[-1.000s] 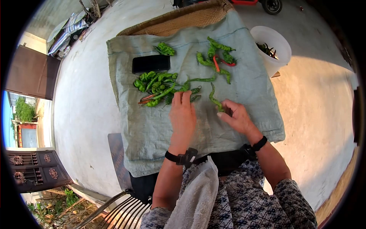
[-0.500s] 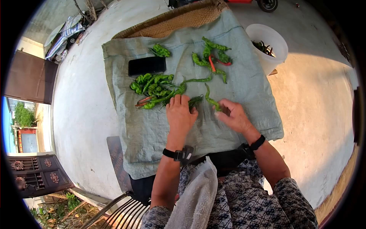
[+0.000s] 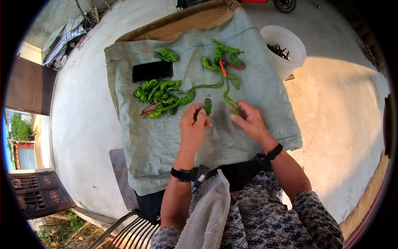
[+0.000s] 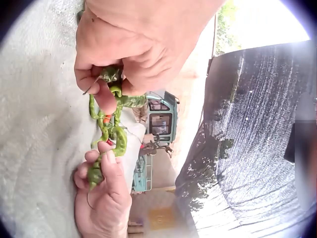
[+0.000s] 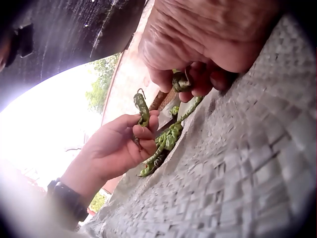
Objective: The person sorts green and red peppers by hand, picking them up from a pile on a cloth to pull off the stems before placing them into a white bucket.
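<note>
My left hand [image 3: 194, 126] pinches a short dark green chili pepper [image 3: 208, 106] between thumb and fingers, just right of the pile. In the right wrist view this pepper [image 5: 142, 106] points up from the fingertips with its thin stem. A long, light green chili pepper [image 3: 227, 97] is gripped by its near end in my right hand [image 3: 251, 121]; the left wrist view shows its curved body [image 4: 120, 141] and stem end [image 4: 94, 174]. Left of the hands lies a pile of green peppers [image 3: 159, 93] with reddish ones at its near edge. Another group [image 3: 217, 60], green with red, lies farther right.
A grey-green woven sack [image 3: 166, 153] spreads under the peppers, over a wicker tray [image 3: 178, 31] showing behind. On it are a black phone [image 3: 152, 72] and a small green clump [image 3: 168, 54]. A white bucket [image 3: 296, 45] holding dark peppers stands at right.
My left hand has drawn back from the pile and now holds a dark green pepper from its near right edge. The right hand keeps the long green pepper. The head view has shifted slightly.
</note>
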Tool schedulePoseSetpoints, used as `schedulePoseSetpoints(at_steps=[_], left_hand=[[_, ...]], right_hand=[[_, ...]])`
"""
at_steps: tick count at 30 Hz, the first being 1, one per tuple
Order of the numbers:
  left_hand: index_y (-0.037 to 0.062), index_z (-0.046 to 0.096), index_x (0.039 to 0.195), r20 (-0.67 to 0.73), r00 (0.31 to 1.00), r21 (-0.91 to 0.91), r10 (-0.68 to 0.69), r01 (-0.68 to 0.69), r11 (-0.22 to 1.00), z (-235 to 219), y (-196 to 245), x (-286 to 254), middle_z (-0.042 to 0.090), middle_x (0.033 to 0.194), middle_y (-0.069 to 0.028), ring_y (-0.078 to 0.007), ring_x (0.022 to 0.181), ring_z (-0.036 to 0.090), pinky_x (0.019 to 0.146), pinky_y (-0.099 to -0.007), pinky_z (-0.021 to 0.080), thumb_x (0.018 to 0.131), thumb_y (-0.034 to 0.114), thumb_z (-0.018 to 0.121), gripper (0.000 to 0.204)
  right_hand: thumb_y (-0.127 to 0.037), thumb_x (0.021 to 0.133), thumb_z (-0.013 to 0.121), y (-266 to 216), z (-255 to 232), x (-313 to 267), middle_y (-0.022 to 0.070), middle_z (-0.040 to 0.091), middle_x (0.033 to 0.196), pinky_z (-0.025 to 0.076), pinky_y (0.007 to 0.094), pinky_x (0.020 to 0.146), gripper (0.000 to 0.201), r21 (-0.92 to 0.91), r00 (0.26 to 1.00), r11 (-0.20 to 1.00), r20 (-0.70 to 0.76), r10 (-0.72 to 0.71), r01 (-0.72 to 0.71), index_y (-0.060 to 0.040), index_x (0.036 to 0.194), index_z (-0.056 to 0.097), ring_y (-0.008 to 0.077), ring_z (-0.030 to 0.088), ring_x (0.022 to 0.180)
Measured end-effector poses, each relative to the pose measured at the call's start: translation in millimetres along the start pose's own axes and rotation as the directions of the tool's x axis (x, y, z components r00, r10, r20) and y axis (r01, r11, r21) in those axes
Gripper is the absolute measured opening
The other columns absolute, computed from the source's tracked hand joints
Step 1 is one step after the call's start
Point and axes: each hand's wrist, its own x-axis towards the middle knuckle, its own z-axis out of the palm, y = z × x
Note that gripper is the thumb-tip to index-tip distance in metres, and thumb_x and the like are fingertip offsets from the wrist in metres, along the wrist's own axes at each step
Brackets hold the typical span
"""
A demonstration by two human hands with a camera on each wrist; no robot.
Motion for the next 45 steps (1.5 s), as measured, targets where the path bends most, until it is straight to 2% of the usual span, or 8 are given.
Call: schedulePoseSetpoints(at_steps=[2,12,16,20,26,34,38,45], left_hand=[[-0.0027,0.066,0.131,0.032,0.993,-0.155,-0.112,0.116,0.981,8,4,-4,0.078,0.103,-0.0096,-0.0113,0.074,0.069,0.069,-0.0290,0.056,0.111,0.013,0.059,0.026],[0.0003,0.066,0.115,0.124,0.985,-0.020,-0.122,0.126,0.992,49,-27,-10,0.075,0.092,-0.0061,-0.0132,0.068,0.074,0.058,-0.0257,0.051,0.110,0.012,0.064,0.013],[0.0008,0.065,0.114,0.150,0.976,-0.067,-0.155,0.166,0.984,49,-25,-12,0.074,0.094,-0.0063,-0.0138,0.068,0.074,0.059,-0.0260,0.051,0.111,0.015,0.063,0.014],[0.0026,0.068,0.120,0.133,0.979,-0.250,-0.156,0.186,0.950,46,-30,-12,0.076,0.102,-0.0047,-0.0139,0.078,0.074,0.065,-0.0277,0.053,0.112,0.023,0.064,0.022],[0.0043,0.076,0.124,0.128,0.983,-0.298,-0.130,0.164,0.941,40,-37,-13,0.074,0.105,-0.0006,-0.0102,0.086,0.067,0.069,-0.0256,0.051,0.112,0.030,0.066,0.030],[0.0074,0.073,0.136,0.167,0.982,-0.400,-0.084,0.146,0.905,34,-35,-16,0.075,0.113,-0.0009,-0.0120,0.099,0.070,0.077,-0.0252,0.052,0.113,0.021,0.064,0.028],[0.0071,0.067,0.143,0.202,0.977,-0.435,-0.065,0.150,0.888,30,-37,-12,0.074,0.123,-0.0039,-0.0160,0.111,0.072,0.086,-0.0292,0.059,0.110,0.012,0.066,0.034],[0.0053,0.066,0.130,0.178,0.983,-0.394,-0.034,0.103,0.913,29,-47,-10,0.070,0.119,-0.0039,-0.0178,0.112,0.073,0.085,-0.0331,0.063,0.107,0.005,0.068,0.023]], right_hand=[[-0.016,0.100,0.079,2,-1,1,-0.0068,0.058,0.087,0.043,0.0239,0.066,0.025,0.015,1.000,1.000,0.005,-0.022,0.022,-0.0041,0.118,0.067,0.0024,0.050,0.074],[-0.019,0.098,0.083,9,-2,2,-0.0057,0.058,0.087,0.046,0.0253,0.068,0.026,0.106,0.999,0.994,0.037,0.008,-0.012,-0.0046,0.109,0.063,0.0031,0.051,0.079],[-0.019,0.098,0.081,13,-6,4,-0.0039,0.058,0.086,0.047,0.0266,0.069,0.026,0.007,0.999,1.000,0.045,-0.020,0.020,-0.0040,0.110,0.063,0.0041,0.051,0.081],[-0.016,0.100,0.075,6,-5,2,-0.0036,0.061,0.093,0.049,0.0266,0.075,0.024,0.071,0.999,0.997,0.031,0.014,-0.016,-0.0027,0.116,0.064,0.0052,0.054,0.085],[-0.012,0.101,0.069,-4,-9,1,-0.0008,0.065,0.108,0.050,0.0263,0.088,0.027,0.187,0.997,0.981,0.076,0.032,-0.046,-0.0005,0.125,0.064,0.0071,0.058,0.099],[-0.011,0.103,0.063,-8,-9,3,0.0059,0.069,0.116,0.052,0.0307,0.098,0.046,0.248,0.994,0.966,0.098,0.045,-0.068,0.0020,0.147,0.055,0.0135,0.064,0.109],[-0.009,0.103,0.064,-6,-9,4,0.0066,0.069,0.115,0.053,0.0310,0.098,0.045,0.245,0.993,0.968,0.116,0.019,-0.047,0.0025,0.145,0.054,0.0137,0.065,0.109],[-0.011,0.100,0.070,4,-3,2,0.0024,0.067,0.108,0.052,0.0281,0.084,0.037,0.131,0.996,0.991,0.082,-0.024,0.013,-0.0009,0.134,0.059,0.0085,0.062,0.097]])
